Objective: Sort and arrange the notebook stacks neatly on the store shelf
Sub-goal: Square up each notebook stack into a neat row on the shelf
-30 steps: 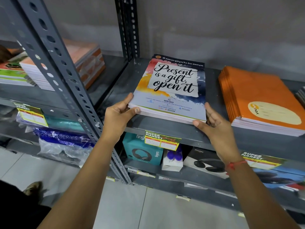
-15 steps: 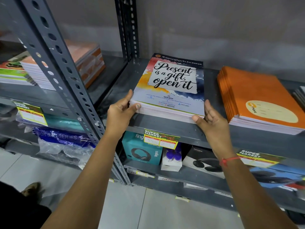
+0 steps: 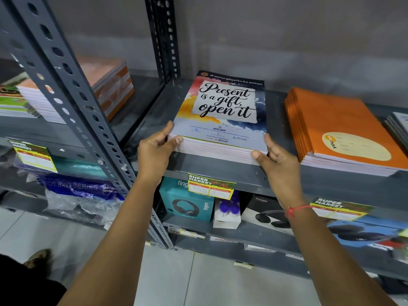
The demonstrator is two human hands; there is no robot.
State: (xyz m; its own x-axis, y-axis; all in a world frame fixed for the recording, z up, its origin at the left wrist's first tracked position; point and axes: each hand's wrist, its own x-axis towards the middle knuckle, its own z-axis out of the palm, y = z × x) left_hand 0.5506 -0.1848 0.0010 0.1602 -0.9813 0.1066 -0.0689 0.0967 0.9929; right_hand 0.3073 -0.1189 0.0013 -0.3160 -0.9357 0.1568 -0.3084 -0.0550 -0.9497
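Observation:
A stack of notebooks with a colourful cover reading "Present is a gift, open it" [image 3: 223, 111] lies flat on the grey metal shelf [image 3: 220, 173]. My left hand [image 3: 156, 149] grips the stack's near left corner, thumb on the front edge. At the near right corner my right hand [image 3: 276, 162] holds it the same way. To the right lies a stack of orange notebooks [image 3: 344, 129], a hand's width from the first stack.
A perforated grey upright [image 3: 72, 100] stands at the left. Behind it lie more notebook stacks [image 3: 106, 85]. A further stack [image 3: 397, 127] shows at the right edge. Price labels [image 3: 209, 187] hang on the shelf lip. Headphone boxes [image 3: 187, 202] fill the shelf below.
The notebook stack has slid a little further back on the shelf, with both hands staying on its near corners.

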